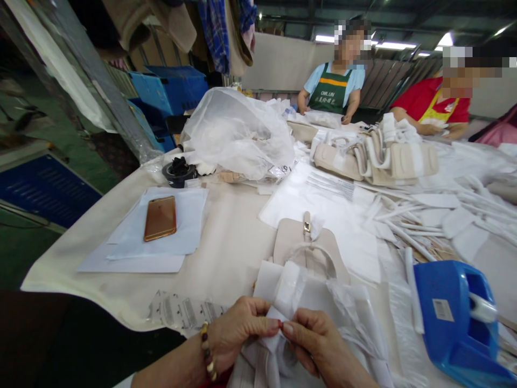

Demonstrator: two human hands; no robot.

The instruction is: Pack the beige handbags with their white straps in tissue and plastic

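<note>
Close to the table's front edge, my left hand (238, 326) pinches a white foam wrapping strip (288, 288) between thumb and fingers. My right hand (317, 339) is closed on the same strip, its thumb tip meeting the left thumb. A small red spot shows where the thumbs meet; I cannot tell what it is. Just beyond lies a beige handbag (287, 242) with a gold-coloured clasp (307, 223) and a curved handle (323, 252). White foam and clear plastic partly cover its near side. Beneath my hands, more wrapped straps are partly hidden.
A phone (160, 218) lies on papers at the left. A blue tape dispenser (448, 318) stands at the right, near loose white foam strips (412, 226). Farther back are wrapped beige bags (404, 159), a large plastic bag (238, 129) and two co-workers across the table.
</note>
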